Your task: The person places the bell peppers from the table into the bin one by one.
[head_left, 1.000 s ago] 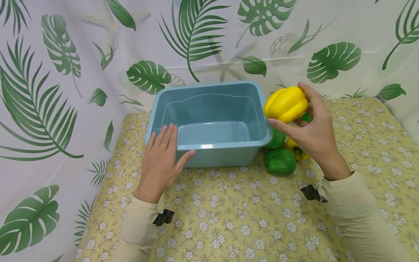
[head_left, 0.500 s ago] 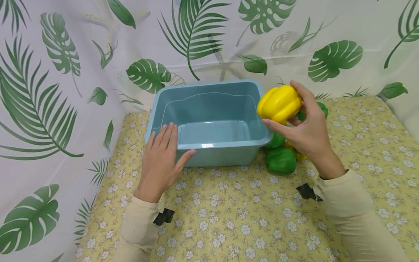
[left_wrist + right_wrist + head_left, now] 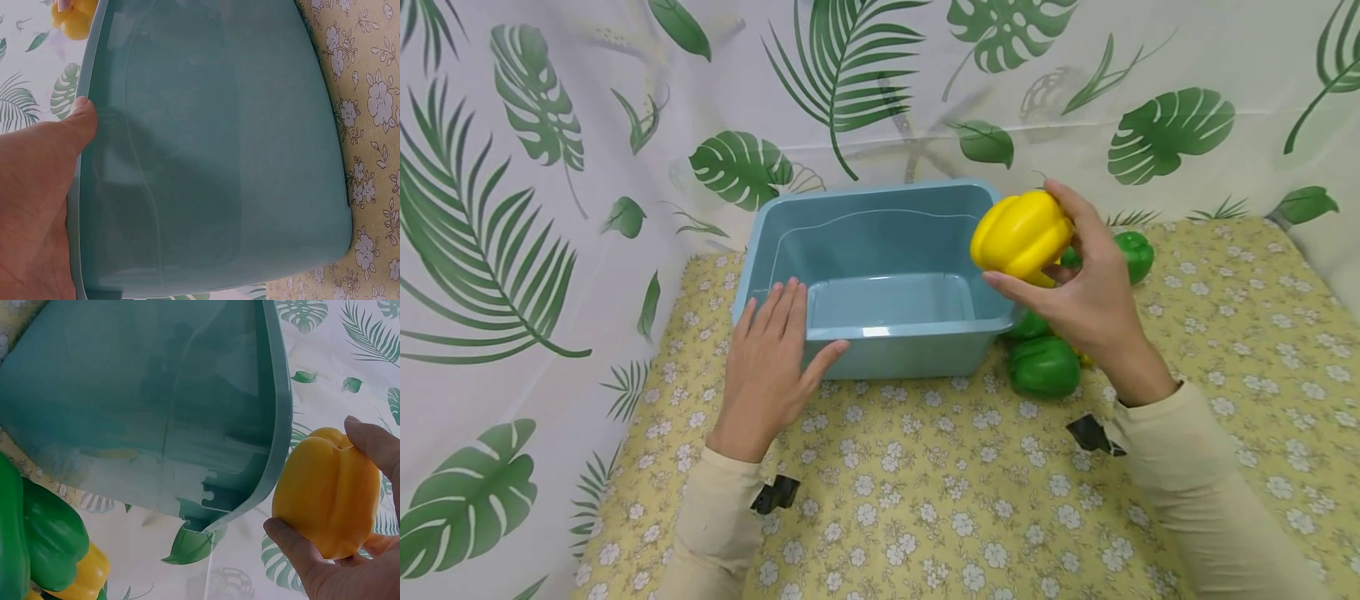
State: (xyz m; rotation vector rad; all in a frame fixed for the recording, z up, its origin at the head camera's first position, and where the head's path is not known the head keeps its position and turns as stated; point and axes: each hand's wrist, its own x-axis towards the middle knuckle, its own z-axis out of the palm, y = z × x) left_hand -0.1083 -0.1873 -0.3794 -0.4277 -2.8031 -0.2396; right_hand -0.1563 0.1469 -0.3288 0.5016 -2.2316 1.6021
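Observation:
A yellow bell pepper (image 3: 1021, 237) is held between the thumb and fingers of my right hand (image 3: 1093, 292), at the right rim of a blue plastic basin (image 3: 910, 354). In the right wrist view the yellow pepper (image 3: 328, 494) is beside the basin's rim (image 3: 282, 412), at rim height. My left hand (image 3: 767, 367) lies with straight fingers over the basin's front left rim, the thumb along the front. The left wrist view has that hand (image 3: 37, 200) on the rim. Inside the basin only the bare floor shows.
Right of the basin lie several peppers: a green one (image 3: 1045, 367) in front, another green one (image 3: 1135, 257) farther back, and others partly hidden by my right hand. A flowered yellow cloth (image 3: 910, 483) covers the table. Leaf-printed sheeting (image 3: 880, 100) hangs behind and at the left.
My right hand has carried the yellow bell pepper leftward, from just outside the basin to over its right rim. A green pepper behind the hand has come into view. My left hand stays in place.

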